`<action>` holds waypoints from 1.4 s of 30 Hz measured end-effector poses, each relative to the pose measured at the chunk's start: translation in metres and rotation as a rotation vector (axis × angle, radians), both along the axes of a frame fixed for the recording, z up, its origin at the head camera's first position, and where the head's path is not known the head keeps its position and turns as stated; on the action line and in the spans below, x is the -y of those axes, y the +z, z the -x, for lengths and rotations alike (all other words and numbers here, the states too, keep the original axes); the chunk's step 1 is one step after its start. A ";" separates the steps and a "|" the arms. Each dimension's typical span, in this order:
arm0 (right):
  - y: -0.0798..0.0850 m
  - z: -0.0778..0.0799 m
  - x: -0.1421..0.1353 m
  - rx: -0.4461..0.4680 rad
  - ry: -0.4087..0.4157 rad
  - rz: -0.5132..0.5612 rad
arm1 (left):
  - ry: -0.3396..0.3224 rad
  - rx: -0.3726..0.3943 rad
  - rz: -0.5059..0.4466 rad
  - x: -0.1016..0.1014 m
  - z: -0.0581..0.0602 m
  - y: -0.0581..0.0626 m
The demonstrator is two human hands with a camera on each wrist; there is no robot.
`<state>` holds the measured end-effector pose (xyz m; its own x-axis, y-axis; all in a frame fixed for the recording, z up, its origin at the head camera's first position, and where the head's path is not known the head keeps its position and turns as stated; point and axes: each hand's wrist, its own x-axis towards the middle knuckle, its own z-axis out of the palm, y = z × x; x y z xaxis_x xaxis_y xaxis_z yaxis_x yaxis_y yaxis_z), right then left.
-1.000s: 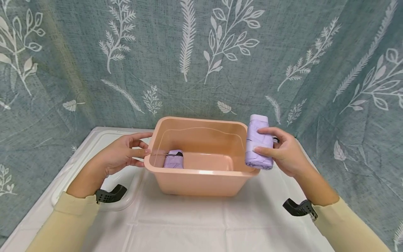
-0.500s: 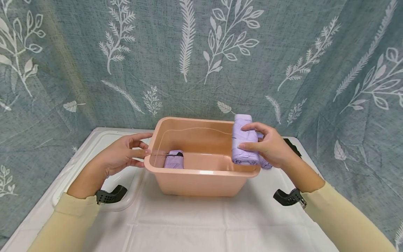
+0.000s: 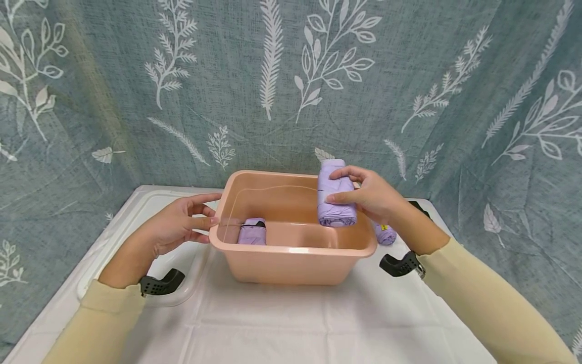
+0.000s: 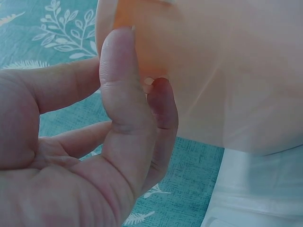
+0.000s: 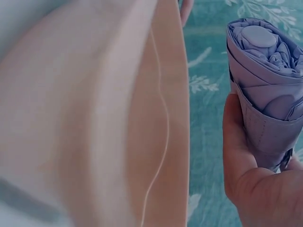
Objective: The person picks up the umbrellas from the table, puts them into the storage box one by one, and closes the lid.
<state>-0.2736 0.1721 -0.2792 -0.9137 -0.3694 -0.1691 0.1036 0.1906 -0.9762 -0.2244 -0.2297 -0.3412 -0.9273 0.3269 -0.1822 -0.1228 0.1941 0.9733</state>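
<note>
My right hand [image 3: 368,191] grips a folded lavender umbrella [image 3: 334,194] over the right part of a peach plastic basin [image 3: 291,265]. In the right wrist view, the umbrella [image 5: 267,94] shows rolled fabric and a pale round end, with the thumb along its side. My left hand [image 3: 177,220] holds the basin's left rim, thumb and fingers bent at the edge; in the left wrist view the thumb overlaps the basin wall [image 4: 227,85]. A second lavender roll [image 3: 252,233] with a black strip lies inside the basin at the left.
Right of the basin lies another lavender roll [image 3: 385,234] with a yellow label, partly behind my right arm. A black item [image 3: 419,207] sits farther back. A white tray-like piece [image 3: 150,194] lies under my left arm. A patterned curtain [image 3: 254,136] encloses the table.
My right hand has carried the umbrella leftward from beside the basin's right rim to over its inside, uncovering the lavender roll on the table. The left hand stays at the rim.
</note>
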 end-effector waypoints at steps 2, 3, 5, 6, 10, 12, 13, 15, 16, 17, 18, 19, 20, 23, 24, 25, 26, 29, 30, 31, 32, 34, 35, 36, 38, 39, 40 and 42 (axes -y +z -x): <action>0.002 0.004 0.006 0.016 0.012 0.001 | 0.000 -0.002 0.003 0.000 0.000 0.000; 0.002 0.006 0.008 0.023 0.020 0.004 | 0.000 -0.004 0.004 0.000 0.000 0.000; 0.003 0.009 0.014 0.034 0.031 -0.001 | 0.000 -0.004 0.004 0.000 0.000 0.000; 0.003 0.012 0.016 0.039 0.040 -0.003 | 0.000 -0.004 0.003 0.000 0.000 0.000; 0.002 0.020 0.026 0.077 0.084 -0.026 | 0.000 -0.005 0.000 0.000 0.000 0.000; 0.001 0.024 0.031 0.104 0.103 -0.042 | 0.001 -0.005 -0.001 0.000 0.001 0.000; 0.001 0.026 0.033 0.117 0.111 -0.051 | 0.002 -0.005 -0.003 0.000 0.001 0.000; 0.000 0.029 0.037 0.140 0.123 -0.072 | 0.002 -0.005 -0.006 0.001 0.001 0.000; 0.000 0.031 0.039 0.152 0.128 -0.080 | 0.001 -0.005 -0.008 0.001 0.001 0.000; -0.001 0.033 0.041 0.159 0.137 -0.091 | -0.001 -0.006 -0.009 0.001 0.001 0.000; -0.001 0.034 0.044 0.165 0.145 -0.102 | -0.001 -0.006 -0.010 0.001 0.001 0.000; -0.002 0.036 0.045 0.174 0.151 -0.112 | -0.003 -0.007 -0.011 0.001 0.001 0.000; -0.002 0.037 0.048 0.182 0.159 -0.120 | -0.004 -0.008 -0.011 0.001 0.001 0.000; -0.005 0.041 0.054 0.201 0.194 -0.136 | -0.006 -0.011 -0.010 0.001 0.000 0.001; -0.006 0.042 0.057 0.204 0.207 -0.140 | -0.006 -0.012 -0.010 0.001 0.000 0.001; -0.007 0.043 0.059 0.207 0.221 -0.145 | -0.006 -0.013 -0.008 0.001 0.000 0.001; -0.008 0.044 0.061 0.208 0.235 -0.151 | -0.004 -0.011 -0.006 0.001 0.000 0.001; -0.012 0.047 0.068 0.214 0.272 -0.173 | -0.003 -0.007 -0.006 0.001 0.000 0.000; -0.014 0.047 0.070 0.216 0.283 -0.183 | -0.001 -0.005 -0.006 0.001 0.000 0.000; -0.015 0.048 0.072 0.221 0.294 -0.193 | 0.000 -0.004 -0.004 0.001 0.000 0.000; -0.017 0.049 0.074 0.229 0.306 -0.198 | 0.001 -0.002 -0.004 0.001 0.000 0.000; -0.020 0.051 0.078 0.246 0.326 -0.210 | 0.003 -0.001 -0.005 0.001 0.000 -0.001; -0.021 0.052 0.079 0.255 0.333 -0.216 | 0.004 -0.001 -0.005 0.000 -0.001 -0.001; -0.022 0.053 0.080 0.263 0.341 -0.221 | 0.005 -0.001 -0.005 0.000 -0.001 -0.001; -0.025 0.054 0.083 0.279 0.354 -0.228 | 0.007 0.000 -0.007 0.000 -0.001 -0.002; -0.027 0.055 0.084 0.282 0.360 -0.240 | 0.007 0.000 -0.009 0.000 -0.001 -0.002; -0.028 0.056 0.085 0.284 0.364 -0.253 | 0.004 -0.003 -0.009 0.000 -0.001 -0.002; -0.032 0.058 0.088 0.286 0.374 -0.283 | 0.003 -0.001 -0.012 0.001 -0.001 -0.002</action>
